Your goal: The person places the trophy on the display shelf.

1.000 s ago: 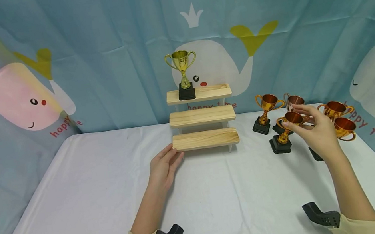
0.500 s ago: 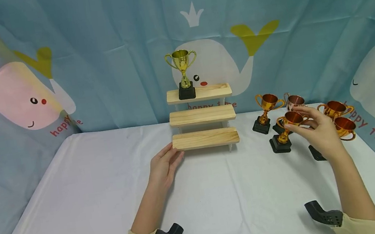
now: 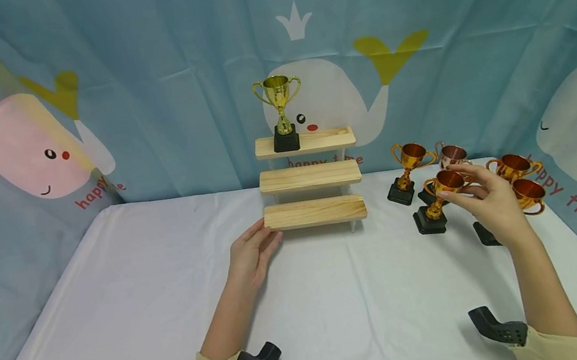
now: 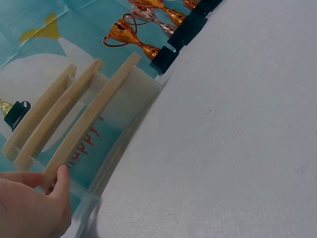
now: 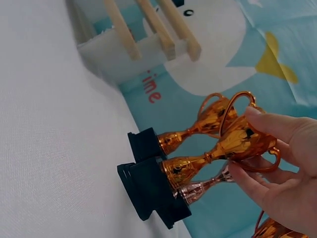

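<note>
A whale-print backdrop [image 3: 149, 70] is hanging behind a worktop [image 3: 117, 305] that is lying under a white cloth. At the back of the worktop a three-step wooden riser [image 3: 309, 178] is standing, and a gold trophy [image 3: 281, 112] is sitting upright on the left end of its top step.

The left hand [image 3: 251, 255] is resting flat on the cloth, its fingers [image 4: 62, 181] lying straight and touching the left end of the lowest step, gripping nothing.

To the right of the riser, a cluster of copper-coloured trophies [image 3: 518, 180] is standing close together. The right hand [image 3: 490, 202] is reaching in among them, its fingers [image 5: 270, 124] curling round the bowl of the front trophy [image 3: 434, 200], thumb below and fingertips above. That trophy is standing upright, its black base [image 5: 148, 191] sitting on the cloth, just beside another trophy [image 3: 408, 171].
</note>
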### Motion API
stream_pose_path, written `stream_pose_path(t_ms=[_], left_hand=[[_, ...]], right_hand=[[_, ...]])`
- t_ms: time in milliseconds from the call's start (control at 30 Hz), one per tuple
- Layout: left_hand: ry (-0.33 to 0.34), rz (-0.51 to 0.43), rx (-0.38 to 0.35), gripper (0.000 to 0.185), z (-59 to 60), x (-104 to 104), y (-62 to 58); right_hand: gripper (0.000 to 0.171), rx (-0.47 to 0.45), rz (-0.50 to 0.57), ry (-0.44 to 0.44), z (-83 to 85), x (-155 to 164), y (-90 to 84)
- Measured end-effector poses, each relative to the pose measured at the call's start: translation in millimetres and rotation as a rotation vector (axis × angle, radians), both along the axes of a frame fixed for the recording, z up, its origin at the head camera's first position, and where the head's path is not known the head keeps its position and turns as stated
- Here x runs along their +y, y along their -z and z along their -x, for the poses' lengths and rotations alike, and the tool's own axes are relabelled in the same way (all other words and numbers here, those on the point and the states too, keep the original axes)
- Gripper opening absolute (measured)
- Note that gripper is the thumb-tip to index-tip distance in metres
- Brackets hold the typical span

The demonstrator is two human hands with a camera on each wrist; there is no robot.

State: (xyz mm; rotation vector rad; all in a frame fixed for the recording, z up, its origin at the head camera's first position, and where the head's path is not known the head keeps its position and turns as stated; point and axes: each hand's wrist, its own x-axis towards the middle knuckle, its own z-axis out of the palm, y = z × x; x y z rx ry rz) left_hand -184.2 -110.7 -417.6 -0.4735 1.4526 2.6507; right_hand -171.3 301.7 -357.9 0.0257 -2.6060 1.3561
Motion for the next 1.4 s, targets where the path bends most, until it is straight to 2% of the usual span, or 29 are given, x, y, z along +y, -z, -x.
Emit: stream_pose_path(t_ms=[233, 700, 967, 1400], left_hand=[[-0.011, -0.005, -0.008, 0.051, 1.6, -0.7, 0.3], [0.003, -0.004, 0.003, 0.052, 2.9, -0.7, 1.6], [0.0, -0.007, -0.004, 0.052, 2.8, -0.1, 1.5], [-0.009, -0.021, -0.008, 0.052, 2.7, -0.6, 2.3]], right_hand=[[0.064, -0.006, 0.017, 0.006, 0.1, -2.9, -1.2], [0.061, 0.055, 0.012, 0.019, -1.7, -11.1, -9.1], [0.06, 0.054, 0.018, 0.039, -4.3, -18.0, -15.9], [0.062, 0.051, 0.032, -0.005, -8.8, -26.9, -22.3]])
